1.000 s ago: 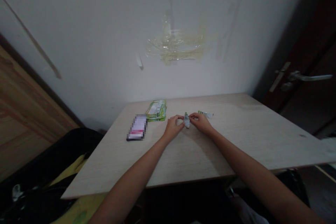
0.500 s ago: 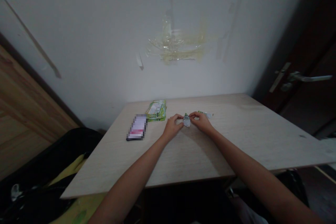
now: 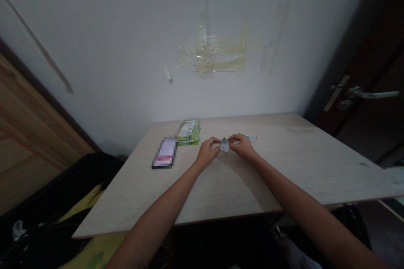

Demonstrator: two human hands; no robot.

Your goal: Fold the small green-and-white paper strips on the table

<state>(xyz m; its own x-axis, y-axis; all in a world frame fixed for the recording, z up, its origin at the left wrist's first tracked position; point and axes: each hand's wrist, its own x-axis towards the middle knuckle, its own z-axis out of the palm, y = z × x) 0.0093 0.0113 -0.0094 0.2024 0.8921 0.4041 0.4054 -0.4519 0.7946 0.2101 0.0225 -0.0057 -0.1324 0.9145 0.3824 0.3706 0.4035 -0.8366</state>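
Between my two hands is a small folded piece of printed paper or wrapper (image 3: pixel 224 146), grey-white with a green tip at its top. My left hand (image 3: pixel 208 150) pinches its left edge between thumb and fingers. On the opposite edge, the fingertips of my right hand (image 3: pixel 241 146) are closed in the same way. Just behind the right hand lies another green-and-white printed strip (image 3: pixel 251 138), partly hidden by that hand. A stack of green-and-white printed packets (image 3: pixel 188 133) sits to the left of my hands.
A phone (image 3: pixel 165 152) with a blurred screen lies left of the stack on the pale wooden table (image 3: pixel 221 193). Behind the table rises a wall (image 3: pixel 126 50) with peeling tape. At right is a dark door with a metal handle (image 3: pixel 372 93); a black bag (image 3: pixel 91 172) stands at left.
The folded piece has opened out slightly and looks wider, its shape nearer a diamond. Both hands stay in almost the same place.
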